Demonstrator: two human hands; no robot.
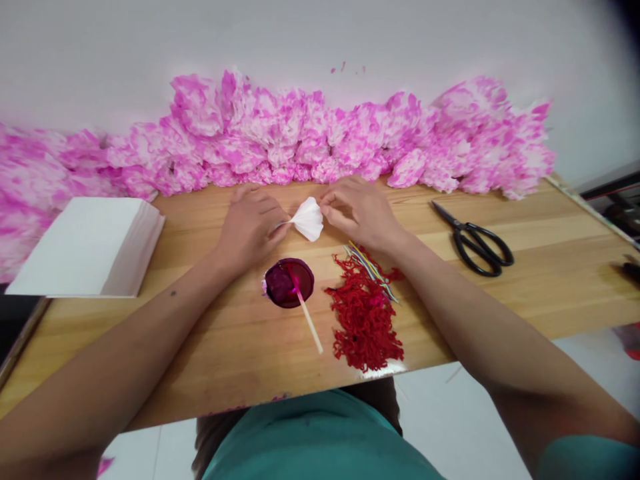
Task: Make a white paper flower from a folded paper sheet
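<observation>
A small white paper fan [308, 219], pleated and gathered narrow at its left end, is held above the table. My left hand [254, 223] is closed in a pinch on that gathered end. At the fan's wide right edge, my right hand [357, 210] has its curled thumb and forefinger closed on the paper, though the exact contact is small to see. Just below my hands sits a round dish of dark magenta liquid [283, 283], with a pale stick [311, 323] leaning out of it. A heap of red yarn pieces [367, 320] lies under my right forearm.
Thin coloured strands [370, 268] lie atop the yarn. Black-handled scissors [475, 240] rest to the right. A thick stack of white paper [85, 243] stands at the left. Pink and white paper flowers [300, 133] line the wooden table's [210, 360] back edge against the wall.
</observation>
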